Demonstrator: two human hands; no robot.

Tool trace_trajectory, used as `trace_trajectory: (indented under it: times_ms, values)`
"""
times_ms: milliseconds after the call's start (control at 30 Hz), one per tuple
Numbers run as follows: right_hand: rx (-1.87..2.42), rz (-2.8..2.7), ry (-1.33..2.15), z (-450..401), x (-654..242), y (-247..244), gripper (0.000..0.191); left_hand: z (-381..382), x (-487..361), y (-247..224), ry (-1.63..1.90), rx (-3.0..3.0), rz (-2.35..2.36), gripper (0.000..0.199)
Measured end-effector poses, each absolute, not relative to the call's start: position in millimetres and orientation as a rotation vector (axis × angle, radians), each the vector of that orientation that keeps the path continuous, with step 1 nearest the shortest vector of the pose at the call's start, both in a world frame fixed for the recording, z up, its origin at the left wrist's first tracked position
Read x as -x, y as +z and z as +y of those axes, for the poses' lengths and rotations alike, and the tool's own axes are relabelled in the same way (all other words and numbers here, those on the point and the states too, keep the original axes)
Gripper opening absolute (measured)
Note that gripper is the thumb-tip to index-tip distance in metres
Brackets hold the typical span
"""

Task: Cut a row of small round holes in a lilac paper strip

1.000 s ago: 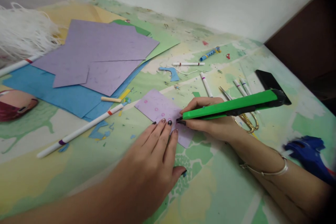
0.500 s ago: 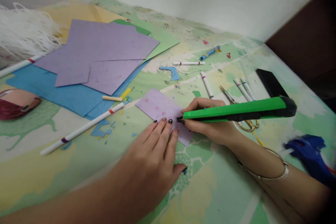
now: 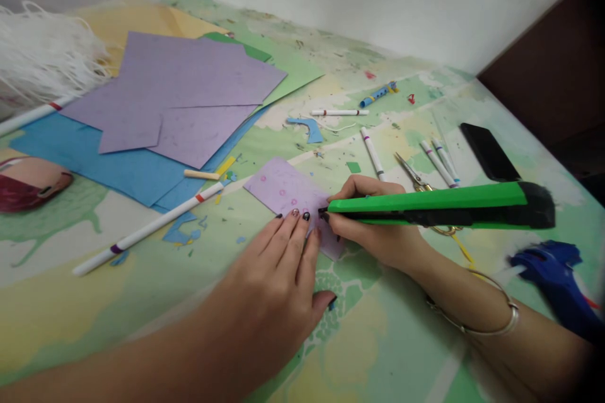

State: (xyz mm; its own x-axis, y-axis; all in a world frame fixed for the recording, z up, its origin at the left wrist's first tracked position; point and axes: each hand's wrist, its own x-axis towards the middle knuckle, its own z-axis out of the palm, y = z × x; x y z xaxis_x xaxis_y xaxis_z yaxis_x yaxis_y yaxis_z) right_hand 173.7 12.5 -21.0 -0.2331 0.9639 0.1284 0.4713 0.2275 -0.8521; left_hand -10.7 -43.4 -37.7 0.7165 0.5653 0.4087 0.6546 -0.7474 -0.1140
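Note:
A small purple sheet of paper (image 3: 278,179) with a row of pink circles lies on the table in front of me. My left hand (image 3: 276,277) rests on its near edge, fingers stretched out flat. Above the sheet's right part, my right hand (image 3: 378,220) grips a green and black utility knife (image 3: 439,203) near its front end. The knife's tip points left and is at the paper by the row of circles. Whether the blade cuts in cannot be made out. The knife's body slants back over my right wrist.
Purple sheets (image 3: 189,75) and blue sheets (image 3: 123,167) are piled at the left. White markers (image 3: 373,152), gold-handled scissors (image 3: 411,170), a black phone (image 3: 489,151) and a blue glue gun (image 3: 553,277) lie at the right. A long white marker stick (image 3: 151,230) lies left of my hand.
The knife's rear end has swung to the right and slightly down, while its tip stays near the same spot. My left hand has hardly moved.

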Motion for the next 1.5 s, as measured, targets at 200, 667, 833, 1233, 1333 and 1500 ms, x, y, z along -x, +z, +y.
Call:
trace_trajectory:
  times_ms: [200, 667, 833, 1233, 1333, 1500]
  values:
    - [1.373, -1.754, 0.918, 3.5, -168.1, -20.3, 0.013, -43.3, 10.2, -37.8, -0.514, 2.685, -0.974, 0.051]
    - [1.441, -1.773, 0.852, -2.7, -165.2, -21.4, 0.008, -43.6, 9.9, -37.0, -0.518, 2.694, -0.969, 0.049]
    - [1.455, -1.730, 0.861, -4.9, -165.0, -22.7, 0.007, -44.6, 8.2, -38.2, -0.479, 2.688, -0.990, 0.051]
    - [1.527, -1.770, 0.790, -3.9, -163.1, -22.2, 0.006, -45.8, 6.7, -38.4, -0.525, 2.687, -0.991, 0.049]
    - [1.523, -1.761, 0.804, -3.9, -163.2, -23.7, 0.007, -45.1, 5.9, -38.3, -0.518, 2.683, -1.003, 0.049]
    - [1.504, -1.744, 0.824, -5.7, -165.6, -26.4, 0.008, -45.2, 6.4, -37.6, -0.483, 2.700, -0.997, 0.050]
